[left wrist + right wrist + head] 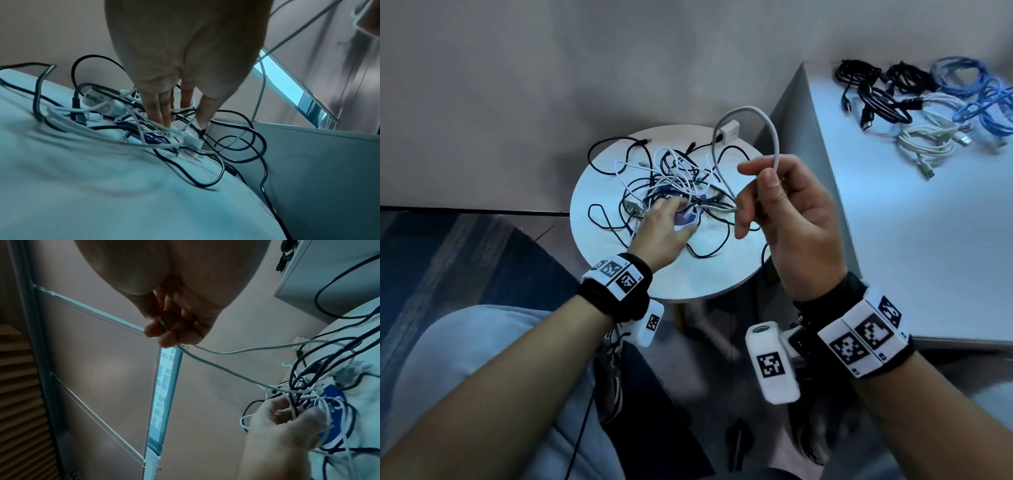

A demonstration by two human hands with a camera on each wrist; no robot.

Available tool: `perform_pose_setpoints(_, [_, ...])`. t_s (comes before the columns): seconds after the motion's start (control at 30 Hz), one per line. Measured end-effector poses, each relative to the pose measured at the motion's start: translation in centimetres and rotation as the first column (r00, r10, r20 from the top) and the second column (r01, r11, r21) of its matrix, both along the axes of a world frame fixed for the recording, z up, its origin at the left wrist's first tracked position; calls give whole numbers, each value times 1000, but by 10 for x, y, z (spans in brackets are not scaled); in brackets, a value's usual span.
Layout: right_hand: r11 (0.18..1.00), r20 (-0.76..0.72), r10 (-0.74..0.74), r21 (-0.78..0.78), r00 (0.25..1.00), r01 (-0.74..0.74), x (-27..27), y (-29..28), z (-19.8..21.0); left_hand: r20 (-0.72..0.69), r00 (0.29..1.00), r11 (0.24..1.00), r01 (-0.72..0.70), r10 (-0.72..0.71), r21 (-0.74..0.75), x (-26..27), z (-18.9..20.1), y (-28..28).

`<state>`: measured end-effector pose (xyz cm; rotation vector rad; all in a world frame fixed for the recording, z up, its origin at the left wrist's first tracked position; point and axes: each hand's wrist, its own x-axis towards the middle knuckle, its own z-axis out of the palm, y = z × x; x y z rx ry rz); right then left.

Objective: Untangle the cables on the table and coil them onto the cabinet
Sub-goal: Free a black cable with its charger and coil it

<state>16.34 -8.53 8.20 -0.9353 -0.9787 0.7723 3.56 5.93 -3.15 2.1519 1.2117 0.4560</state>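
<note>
A tangle of black and white cables (671,171) lies on the round white table (709,277). My left hand (671,212) reaches into its middle, and its straight fingers (162,113) and thumb press down among the strands. My right hand (760,178) is raised above the table's right side and pinches a thick white cable (774,137) between thumb and fingers. That cable arcs up and falls back into the tangle. In the right wrist view both of its strands (226,352) run from my right hand (164,335) down to the pile. The grey cabinet (911,222) stands to the right.
Several coiled black, white and blue cables (914,99) lie at the far end of the cabinet top. A white charger block (727,130) sits at the table's far edge. A blue and white item (690,217) lies under the tangle. My grey-trousered leg (482,359) is at lower left.
</note>
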Motion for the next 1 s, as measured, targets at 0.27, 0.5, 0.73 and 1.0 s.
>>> perform_pose_setpoints(0.27, [976, -13, 215, -24, 976, -216, -9, -3, -2, -73, 994, 984, 88, -78, 153, 3, 5, -14])
perform_pose_setpoints(0.5, [963, -120, 253, -62, 960, -262, -4, 0, -11, 81, 949, 938, 286, -306, 196, 0, 22, -18])
perform_pose_setpoints(0.73, [855, 424, 64, -490, 904, 169, 9, 13, -53, 511, 855, 925, 261, -89, -276, 2, 43, -11])
perform_pose_setpoints(1.0, [780, 586, 211, -583, 782, 226, -7, 16, -84, 683, 730, 752, 440, 19, -491, 1, 53, -17])
